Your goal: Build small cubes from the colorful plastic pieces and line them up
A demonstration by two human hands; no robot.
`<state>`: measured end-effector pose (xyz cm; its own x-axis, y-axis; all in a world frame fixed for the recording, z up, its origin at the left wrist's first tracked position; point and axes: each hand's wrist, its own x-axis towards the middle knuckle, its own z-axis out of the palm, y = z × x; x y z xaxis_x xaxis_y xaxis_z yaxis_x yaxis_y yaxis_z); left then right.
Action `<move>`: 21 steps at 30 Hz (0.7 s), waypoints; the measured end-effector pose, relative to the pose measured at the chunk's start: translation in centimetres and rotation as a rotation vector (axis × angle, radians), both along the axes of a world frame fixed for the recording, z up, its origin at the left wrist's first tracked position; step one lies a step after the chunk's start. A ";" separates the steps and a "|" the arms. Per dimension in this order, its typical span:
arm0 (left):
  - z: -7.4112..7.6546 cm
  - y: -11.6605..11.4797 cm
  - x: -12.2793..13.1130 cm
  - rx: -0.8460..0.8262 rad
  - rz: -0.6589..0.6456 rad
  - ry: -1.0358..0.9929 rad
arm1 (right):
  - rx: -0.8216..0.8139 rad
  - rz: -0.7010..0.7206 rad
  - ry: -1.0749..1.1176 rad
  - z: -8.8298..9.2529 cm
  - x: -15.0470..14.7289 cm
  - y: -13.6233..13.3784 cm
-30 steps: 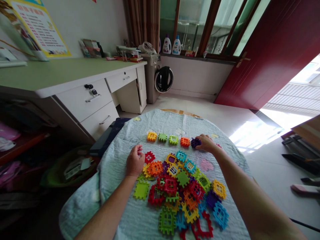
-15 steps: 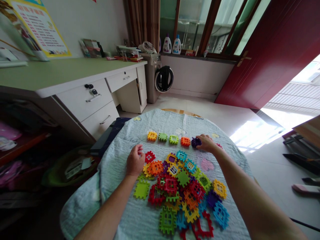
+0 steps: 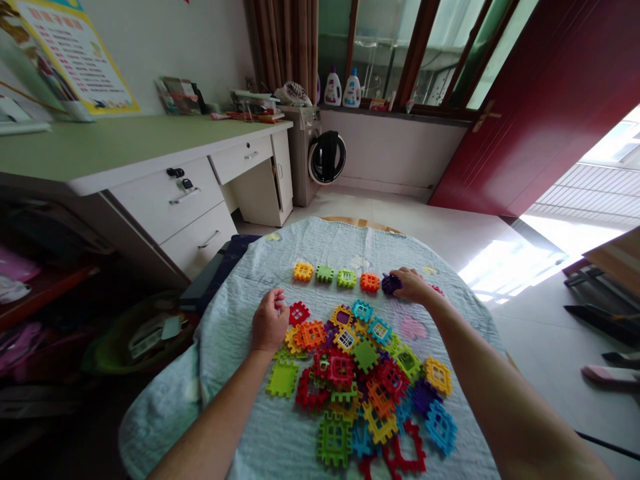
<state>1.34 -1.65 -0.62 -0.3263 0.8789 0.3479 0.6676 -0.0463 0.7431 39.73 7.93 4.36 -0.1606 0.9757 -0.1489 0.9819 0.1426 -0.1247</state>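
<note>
At the right part of a row of plastic building tiles, my right hand (image 3: pixel 414 285) has its fingers closed on a dark purple building tile (image 3: pixel 391 284). To its left in the row lie an orange tile (image 3: pixel 370 283), two green ones and a yellow tile (image 3: pixel 303 271). A pinkish-red tile (image 3: pixel 437 290) shows partly behind my right wrist. My left hand (image 3: pixel 271 323) rests on the cloth with its fingers curled, beside a red window tile (image 3: pixel 299 313); what it holds, if anything, is hidden. Between my forearms spreads a heap of mixed tiles (image 3: pixel 366 356).
A pale blue cloth (image 3: pixel 320 247) covers the round table. Beyond stand a white desk (image 3: pixel 165 150), a washing machine (image 3: pixel 303 160) with its door open, and detergent bottles (image 3: pixel 352 90) on the sill. A red door (image 3: pixel 530 100) is at the right.
Both hands and the tiles keep their places on the cloth. Only the whole view has shifted very slightly.
</note>
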 end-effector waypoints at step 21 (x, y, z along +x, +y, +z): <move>-0.3 0.1 -0.1 0.004 -0.009 -0.001 | 0.519 -0.279 0.519 -0.8 3.8 -13.9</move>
